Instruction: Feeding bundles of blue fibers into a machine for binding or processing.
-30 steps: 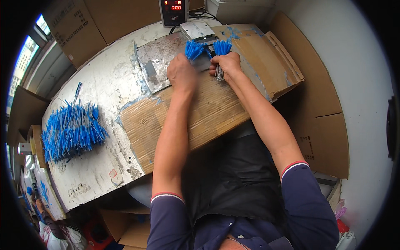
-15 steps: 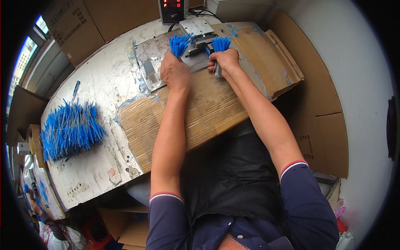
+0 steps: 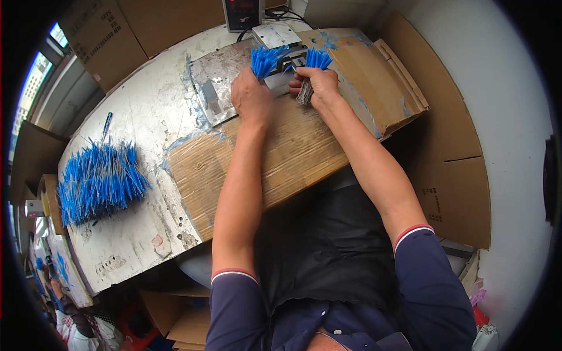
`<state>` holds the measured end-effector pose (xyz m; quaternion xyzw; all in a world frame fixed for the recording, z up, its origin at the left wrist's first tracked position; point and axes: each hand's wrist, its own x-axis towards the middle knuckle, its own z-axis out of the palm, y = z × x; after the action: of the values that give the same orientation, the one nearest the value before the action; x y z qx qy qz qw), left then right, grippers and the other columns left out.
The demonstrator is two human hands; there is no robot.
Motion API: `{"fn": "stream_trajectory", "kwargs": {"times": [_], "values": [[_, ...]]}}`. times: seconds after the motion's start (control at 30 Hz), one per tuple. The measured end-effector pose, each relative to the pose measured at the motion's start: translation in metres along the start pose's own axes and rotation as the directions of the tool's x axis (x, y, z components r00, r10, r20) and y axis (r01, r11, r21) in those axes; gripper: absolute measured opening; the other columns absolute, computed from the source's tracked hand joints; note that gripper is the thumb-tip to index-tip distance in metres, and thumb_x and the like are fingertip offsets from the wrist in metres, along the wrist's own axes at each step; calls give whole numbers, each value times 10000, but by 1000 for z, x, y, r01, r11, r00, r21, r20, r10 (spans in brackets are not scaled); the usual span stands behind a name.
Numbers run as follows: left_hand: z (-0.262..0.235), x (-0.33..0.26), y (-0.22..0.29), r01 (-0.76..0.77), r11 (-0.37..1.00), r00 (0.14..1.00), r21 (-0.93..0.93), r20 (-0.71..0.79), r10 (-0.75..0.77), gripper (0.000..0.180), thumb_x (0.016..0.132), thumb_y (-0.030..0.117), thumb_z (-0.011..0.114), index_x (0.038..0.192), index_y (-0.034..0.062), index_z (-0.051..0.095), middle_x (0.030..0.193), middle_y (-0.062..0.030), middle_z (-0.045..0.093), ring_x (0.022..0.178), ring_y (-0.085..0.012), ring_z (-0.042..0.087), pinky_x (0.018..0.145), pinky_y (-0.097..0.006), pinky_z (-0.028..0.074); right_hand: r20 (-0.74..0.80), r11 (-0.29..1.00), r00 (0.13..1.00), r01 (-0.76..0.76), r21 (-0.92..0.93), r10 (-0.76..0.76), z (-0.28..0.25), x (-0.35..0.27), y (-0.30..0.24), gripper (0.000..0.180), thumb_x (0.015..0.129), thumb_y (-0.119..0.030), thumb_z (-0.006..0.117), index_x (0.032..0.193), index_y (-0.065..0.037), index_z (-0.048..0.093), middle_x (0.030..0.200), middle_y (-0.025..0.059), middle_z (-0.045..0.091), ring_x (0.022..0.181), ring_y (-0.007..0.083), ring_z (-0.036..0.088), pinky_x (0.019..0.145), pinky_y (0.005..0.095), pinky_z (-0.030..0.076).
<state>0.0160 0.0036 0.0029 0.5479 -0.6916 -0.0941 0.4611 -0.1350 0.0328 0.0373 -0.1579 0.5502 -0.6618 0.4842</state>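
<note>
My left hand (image 3: pixel 250 96) is closed around a bundle of thin blue-tipped wires (image 3: pixel 264 62), the blue ends fanning out above the fist. Close to its right, my right hand (image 3: pixel 324 85) grips a second bundle of blue-tipped wires (image 3: pixel 318 58); its bare silvery ends stick out below the fingers. Between and just beyond the two bundles is a small metal fixture (image 3: pixel 277 36) with a pale top plate, its front partly hidden by the wires. My left hand is slightly blurred. A large pile of the same wires (image 3: pixel 102 182) lies on the table at the left.
Flattened cardboard (image 3: pixel 257 161) covers the near part of the worn white table (image 3: pixel 158 213). A cardboard box (image 3: pixel 366 76) sits right of the fixture, and a dark display unit (image 3: pixel 243 14) stands behind it. A pen (image 3: pixel 107 124) lies above the pile. Another person (image 3: pixel 79 324) is at lower left.
Both hands have shifted a little to the right with their bundles. The left bundle now covers more of the fixture's front. The red digits on the display have dimmed.
</note>
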Motion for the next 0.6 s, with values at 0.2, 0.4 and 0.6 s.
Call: {"fn": "stream_trajectory", "kwargs": {"times": [0.2,0.4,0.6], "values": [[-5,-1,3,-7,997,1000,-78,14,8,161,831,69,657,968,33,580,865,-219,690,849,-433,668,753,-521,497,133,999,990,48,17,-50,-14,-5,2,144,810,13,742,887,77,639,807,152,669,670,275,701,568,415,640],[-4,-1,2,-12,998,999,-56,35,14,155,835,80,656,967,38,585,858,-217,683,847,-434,662,749,-520,493,115,998,993,36,-53,-30,-17,-2,5,138,823,31,751,913,53,648,795,156,670,633,261,691,526,389,632],[-5,-1,3,-21,1000,997,-8,74,21,173,792,8,604,962,35,629,888,-179,680,870,-385,660,779,-487,508,170,999,985,-12,-42,19,-22,-10,0,142,821,29,749,914,68,648,779,174,681,625,272,707,528,394,633]]}}
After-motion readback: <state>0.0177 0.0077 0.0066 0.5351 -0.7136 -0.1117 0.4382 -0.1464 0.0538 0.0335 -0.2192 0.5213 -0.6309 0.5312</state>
